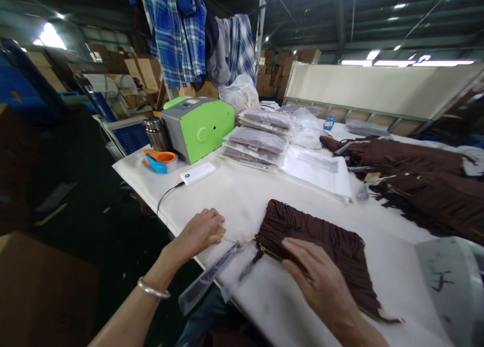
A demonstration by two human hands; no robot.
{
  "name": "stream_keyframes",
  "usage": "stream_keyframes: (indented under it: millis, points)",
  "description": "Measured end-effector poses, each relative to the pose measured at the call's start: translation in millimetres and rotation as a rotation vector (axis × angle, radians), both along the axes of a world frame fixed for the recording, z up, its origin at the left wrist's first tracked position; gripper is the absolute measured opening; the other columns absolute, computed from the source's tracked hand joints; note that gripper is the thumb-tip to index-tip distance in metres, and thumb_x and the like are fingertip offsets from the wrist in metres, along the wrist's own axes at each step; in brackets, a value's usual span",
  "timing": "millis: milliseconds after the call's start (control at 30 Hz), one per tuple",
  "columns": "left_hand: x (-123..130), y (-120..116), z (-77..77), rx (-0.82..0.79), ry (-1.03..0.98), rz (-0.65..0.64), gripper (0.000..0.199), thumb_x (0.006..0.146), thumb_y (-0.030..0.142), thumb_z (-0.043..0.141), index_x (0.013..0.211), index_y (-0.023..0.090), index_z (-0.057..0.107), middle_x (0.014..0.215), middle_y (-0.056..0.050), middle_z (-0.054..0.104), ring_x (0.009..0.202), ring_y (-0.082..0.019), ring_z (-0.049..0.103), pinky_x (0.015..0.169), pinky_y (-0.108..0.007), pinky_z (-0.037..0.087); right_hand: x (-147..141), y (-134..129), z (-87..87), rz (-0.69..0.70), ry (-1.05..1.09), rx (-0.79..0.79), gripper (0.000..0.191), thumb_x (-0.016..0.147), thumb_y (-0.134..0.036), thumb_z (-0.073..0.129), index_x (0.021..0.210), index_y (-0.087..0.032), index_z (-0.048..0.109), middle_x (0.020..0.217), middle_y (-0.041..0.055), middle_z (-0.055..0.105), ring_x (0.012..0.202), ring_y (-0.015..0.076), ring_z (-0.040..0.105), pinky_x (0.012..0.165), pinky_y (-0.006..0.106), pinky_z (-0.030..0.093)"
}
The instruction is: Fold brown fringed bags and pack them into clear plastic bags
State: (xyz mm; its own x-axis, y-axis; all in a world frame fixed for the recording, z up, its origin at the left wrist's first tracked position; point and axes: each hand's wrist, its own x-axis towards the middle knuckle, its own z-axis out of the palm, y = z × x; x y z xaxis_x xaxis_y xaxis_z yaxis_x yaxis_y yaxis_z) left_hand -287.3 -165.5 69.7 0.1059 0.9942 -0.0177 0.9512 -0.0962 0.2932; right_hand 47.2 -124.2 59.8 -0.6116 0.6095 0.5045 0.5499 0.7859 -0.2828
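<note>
A dark brown gathered zip pouch (317, 236) lies on the white table in front of me. My right hand (321, 279) is over its near edge, fingers stretched out and nearly together, and appears to rest on it. Left of the pouch, my left hand (198, 236) is closed around a small tan hang tag (221, 231), mostly hidden by the fingers. A cord runs from the tag toward the metal ring at the pouch's corner. A strap in clear plastic wrap (209, 276) hangs from that corner over the table edge, beside a wrapped zipper pull (250, 266).
Behind my left hand are a white power bank (198, 173) with a cable, a tape roll (162, 160), a steel flask (155, 132) and a green-grey machine (204, 127). Bagged packs (257, 142) are stacked mid-table. Brown fringed bags (434, 190) lie at right.
</note>
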Motion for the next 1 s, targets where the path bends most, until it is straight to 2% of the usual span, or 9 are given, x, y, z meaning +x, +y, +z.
stream_keyframes:
  millis: [67,200,367,467,567,667,733,867,1000]
  points:
    - [-2.5,1.0,-2.7,-0.037,0.004,0.04,0.023,0.078,0.025,0.065,0.1,0.022,0.06,0.104,-0.005,0.06,0.1,-0.025,0.054,0.085,-0.034,0.042,-39.7,-8.5,10.4,0.168,-0.004,-0.063,0.023,0.098,-0.027,0.048,0.11,-0.023,0.067,0.107,0.0073,0.071,0.101,0.0211,0.064,0.091,0.037,0.05]
    - [0.8,14.6,-0.8,-0.083,-0.047,0.072,0.019,0.07,0.028,0.066,0.086,0.021,0.059,0.091,-0.003,0.061,0.092,-0.024,0.054,0.077,-0.031,0.039,-109.9,-16.6,6.6,0.325,-0.203,0.059,0.024,0.093,-0.015,0.051,0.113,-0.017,0.064,0.113,0.0092,0.068,0.111,0.0238,0.057,0.097,0.041,0.044]
    - [-7.2,23.0,-0.3,-0.171,-0.162,0.082,0.013,0.07,0.029,0.061,0.08,0.021,0.058,0.076,0.002,0.063,0.073,-0.018,0.057,0.06,-0.026,0.035,-140.3,-16.2,-8.6,0.399,-0.388,0.176,0.011,0.09,-0.019,0.058,0.083,-0.016,0.066,0.08,0.0047,0.065,0.088,0.0223,0.057,0.103,0.044,0.037]
    - [-12.6,22.9,-2.9,-0.207,-0.23,0.092,0.016,0.075,0.031,0.055,0.085,0.02,0.058,0.077,0.002,0.065,0.073,-0.017,0.058,0.058,-0.024,0.035,-118.4,-13.0,-0.1,0.343,-0.192,0.048,0.01,0.088,-0.017,0.058,0.084,-0.02,0.066,0.085,0.0029,0.064,0.092,0.0203,0.055,0.106,0.044,0.033]
    - [-16.4,22.8,-4.2,-0.237,-0.267,0.106,0.018,0.075,0.033,0.055,0.087,0.02,0.06,0.08,0.002,0.066,0.075,-0.017,0.059,0.059,-0.024,0.035,-75.6,-10.1,7.3,0.201,0.076,-0.159,0.019,0.09,-0.017,0.051,0.094,-0.023,0.068,0.099,0.0045,0.065,0.097,0.0198,0.057,0.098,0.04,0.04]
    - [-16.7,22.8,-1.4,-0.256,-0.274,0.127,0.017,0.075,0.033,0.056,0.087,0.021,0.06,0.081,0.002,0.065,0.075,-0.018,0.059,0.061,-0.025,0.036,-28.6,-11.0,-2.4,0.089,0.149,-0.276,0.022,0.09,-0.024,0.051,0.099,-0.026,0.07,0.112,0.0065,0.063,0.104,0.0222,0.059,0.088,0.035,0.049]
    - [-11.9,21.5,3.5,-0.191,-0.213,0.138,0.016,0.076,0.029,0.055,0.089,0.021,0.06,0.085,0.0,0.065,0.08,-0.02,0.059,0.066,-0.027,0.038,-2.0,-14.8,-14.8,0.085,0.084,-0.272,0.024,0.092,-0.026,0.051,0.107,-0.03,0.07,0.117,0.0056,0.063,0.107,0.022,0.06,0.087,0.033,0.05]
    - [15.7,8.2,13.5,0.066,0.022,0.133,0.012,0.082,0.021,0.051,0.09,0.02,0.059,0.096,-0.005,0.062,0.093,-0.023,0.056,0.081,-0.034,0.038,33.5,-23.8,-29.2,0.179,-0.054,-0.099,0.038,0.093,-0.015,0.046,0.124,-0.032,0.061,0.121,0.0054,0.066,0.11,0.021,0.06,0.089,0.036,0.051]
    - [55.9,-19.4,8.4,-0.049,0.008,-0.005,0.009,0.088,0.024,0.054,0.084,0.022,0.061,0.092,-0.003,0.062,0.091,-0.022,0.056,0.08,-0.035,0.041,44.2,-30.4,-22.7,0.099,-0.014,-0.067,0.036,0.092,-0.009,0.041,0.112,-0.026,0.066,0.111,0.0063,0.07,0.104,0.0192,0.064,0.087,0.033,0.053]
